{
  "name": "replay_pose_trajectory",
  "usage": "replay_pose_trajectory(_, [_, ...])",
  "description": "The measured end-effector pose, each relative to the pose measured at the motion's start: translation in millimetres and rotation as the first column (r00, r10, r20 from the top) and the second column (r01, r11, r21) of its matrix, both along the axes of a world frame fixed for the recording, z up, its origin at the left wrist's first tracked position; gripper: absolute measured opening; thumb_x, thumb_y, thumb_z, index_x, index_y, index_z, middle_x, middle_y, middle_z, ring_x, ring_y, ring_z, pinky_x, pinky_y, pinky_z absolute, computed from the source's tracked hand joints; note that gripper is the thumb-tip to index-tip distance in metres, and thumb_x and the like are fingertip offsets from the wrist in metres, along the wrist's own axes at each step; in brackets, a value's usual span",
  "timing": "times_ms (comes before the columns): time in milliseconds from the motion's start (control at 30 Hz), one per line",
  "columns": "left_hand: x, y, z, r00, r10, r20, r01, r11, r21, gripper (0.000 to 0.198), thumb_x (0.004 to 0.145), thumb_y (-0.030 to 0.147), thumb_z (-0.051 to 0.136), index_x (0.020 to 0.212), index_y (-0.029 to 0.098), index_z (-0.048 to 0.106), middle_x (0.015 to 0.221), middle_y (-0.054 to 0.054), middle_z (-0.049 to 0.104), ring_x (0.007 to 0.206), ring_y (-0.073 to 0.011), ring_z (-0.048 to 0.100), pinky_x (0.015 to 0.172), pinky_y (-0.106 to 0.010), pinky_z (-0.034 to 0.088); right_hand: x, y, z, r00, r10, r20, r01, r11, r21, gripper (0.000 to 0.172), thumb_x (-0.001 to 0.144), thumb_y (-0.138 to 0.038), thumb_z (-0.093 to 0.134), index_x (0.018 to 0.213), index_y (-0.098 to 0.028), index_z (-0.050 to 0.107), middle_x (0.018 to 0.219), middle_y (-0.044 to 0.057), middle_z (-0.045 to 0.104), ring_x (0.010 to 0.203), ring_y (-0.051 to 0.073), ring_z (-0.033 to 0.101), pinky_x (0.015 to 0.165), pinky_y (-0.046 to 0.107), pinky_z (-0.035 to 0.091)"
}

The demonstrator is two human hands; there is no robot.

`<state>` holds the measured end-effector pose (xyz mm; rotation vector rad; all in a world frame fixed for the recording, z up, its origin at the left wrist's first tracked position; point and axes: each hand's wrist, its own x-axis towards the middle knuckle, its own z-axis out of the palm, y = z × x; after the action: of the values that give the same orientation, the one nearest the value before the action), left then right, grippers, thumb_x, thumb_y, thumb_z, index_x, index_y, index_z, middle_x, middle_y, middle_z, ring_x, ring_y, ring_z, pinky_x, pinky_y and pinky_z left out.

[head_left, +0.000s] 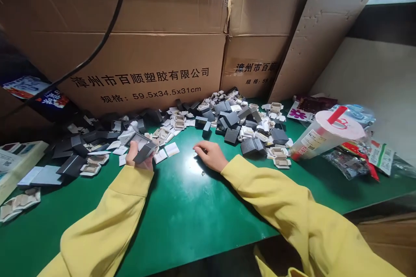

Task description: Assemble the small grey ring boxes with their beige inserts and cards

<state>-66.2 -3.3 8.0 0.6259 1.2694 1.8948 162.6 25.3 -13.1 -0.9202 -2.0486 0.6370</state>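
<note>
Holding open dark grey box [144,152] in left hand [132,158], with fingers wrapped round its sides, at 9 o'clock from right hand [211,156]. Curled narrow at right fingers, over green tabletop [195,216]; cannot tell whether gripping anything small. Best to support box from beneath and press lightly, since probably thin-walled and easily dented; also to work clear of piled dark grey boxes [231,118] at 1 o'clock from right hand

a packing workshop, it seems: printed cartons [146,58] behind a green desk [188,225] strewn with small dark boxes [232,135] and card pieces [278,152].
</note>
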Motion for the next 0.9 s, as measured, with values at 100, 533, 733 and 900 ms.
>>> replay_pose_trajectory(100, [2.5, -3.1, 5.7, 0.99, 0.073, 0.121, -0.071, 0.997, -0.021, 0.025, 0.081, 0.04, 0.046, 0.078, 0.016, 0.049, 0.06, 0.0, 0.055, 0.056, -0.0114, 0.05, 0.047, -0.023, 0.035, -31.4, 17.2, -0.2, 1.0, 0.0, -0.005, 0.0, 1.0, -0.004, 0.02, 0.084, -0.024, 0.045, 0.081, -0.018, 0.065, 0.083, 0.002, 0.067, 0.077, 0.013, 0.059, 0.072, 0.022, 0.044])
replay_pose_trajectory(533, [-16.6, 6.3, -6.4, 0.954, 0.045, 0.296, -0.048, 0.999, 0.002, 0.033, 0.085, 0.041, 0.036, 0.072, 0.016, 0.053, 0.056, -0.001, 0.053, 0.047, -0.0089, 0.043, 0.042, -0.021, 0.031, -140.6, 32.0, 6.8, 0.973, 0.017, 0.231, -0.018, 1.0, 0.001, 0.019, 0.076, -0.041, 0.056, 0.083, -0.023, 0.06, 0.081, -0.001, 0.063, 0.079, 0.014, 0.055, 0.064, 0.022, 0.04])
replay_pose_trajectory(733, [-16.1, 4.7, -0.9, 0.918, -0.03, 0.397, 0.014, 0.999, 0.044, 0.04, 0.081, 0.049, 0.039, 0.071, 0.014, 0.056, 0.055, -0.003, 0.054, 0.042, -0.0096, 0.045, 0.036, -0.02, 0.032, -135.6, 36.2, 3.2, 0.999, -0.004, 0.039, 0.01, 0.991, -0.134, 0.016, 0.075, -0.025, 0.055, 0.089, -0.023, 0.063, 0.077, -0.003, 0.063, 0.069, 0.011, 0.054, 0.068, 0.022, 0.042])
replay_pose_trajectory(900, [-10.5, -2.0, 11.6, 0.894, -0.184, 0.408, 0.143, 0.981, 0.128, 0.041, 0.086, 0.042, 0.033, 0.073, 0.012, 0.058, 0.055, -0.005, 0.055, 0.044, -0.0122, 0.048, 0.034, -0.021, 0.033, -114.5, 37.7, 7.2, 0.957, -0.027, -0.289, -0.05, 0.965, -0.256, 0.017, 0.072, -0.026, 0.056, 0.085, -0.018, 0.064, 0.068, -0.003, 0.059, 0.06, 0.009, 0.05, 0.063, 0.022, 0.042])
